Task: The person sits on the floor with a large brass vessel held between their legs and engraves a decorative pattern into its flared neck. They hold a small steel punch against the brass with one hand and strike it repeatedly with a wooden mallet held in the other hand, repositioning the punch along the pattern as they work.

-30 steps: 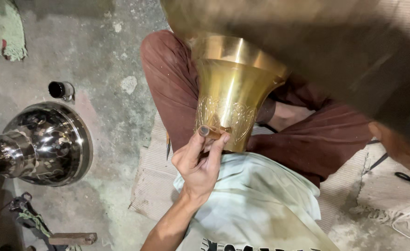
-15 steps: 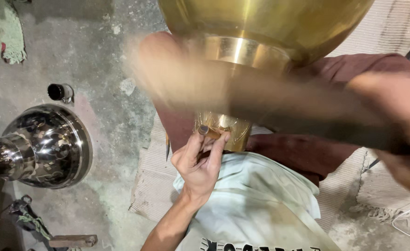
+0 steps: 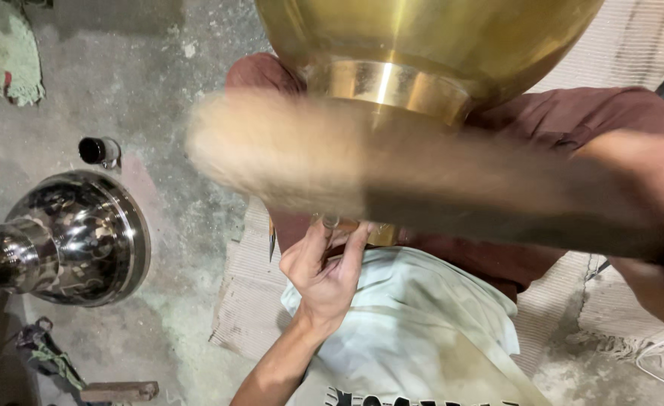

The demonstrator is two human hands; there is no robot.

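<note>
A large brass vessel (image 3: 422, 37) rests on my lap, its wide body near the camera and its narrow flared foot pointing down at my knees. My left hand (image 3: 324, 278) pinches a small metal punch against the engraved foot, fingers closed around it. My right hand (image 3: 651, 195) comes in from the right edge, gripping a long wooden mallet (image 3: 332, 162). The mallet is motion-blurred and crosses in front of the vessel, hiding most of the foot and the punch's tip.
A dark polished metal vessel (image 3: 69, 240) lies on the concrete floor at the left, with a small black cylinder (image 3: 99, 150) behind it. A woven mat (image 3: 245, 301) lies under my legs. A green cloth (image 3: 16, 53) is top left, a wooden-handled tool (image 3: 118, 391) bottom left, and a white cord (image 3: 663, 368) bottom right.
The mallet has swung across in front of the vessel, its blurred head now further left. The vessel fills more of the top of the view. My left hand stays at the foot.
</note>
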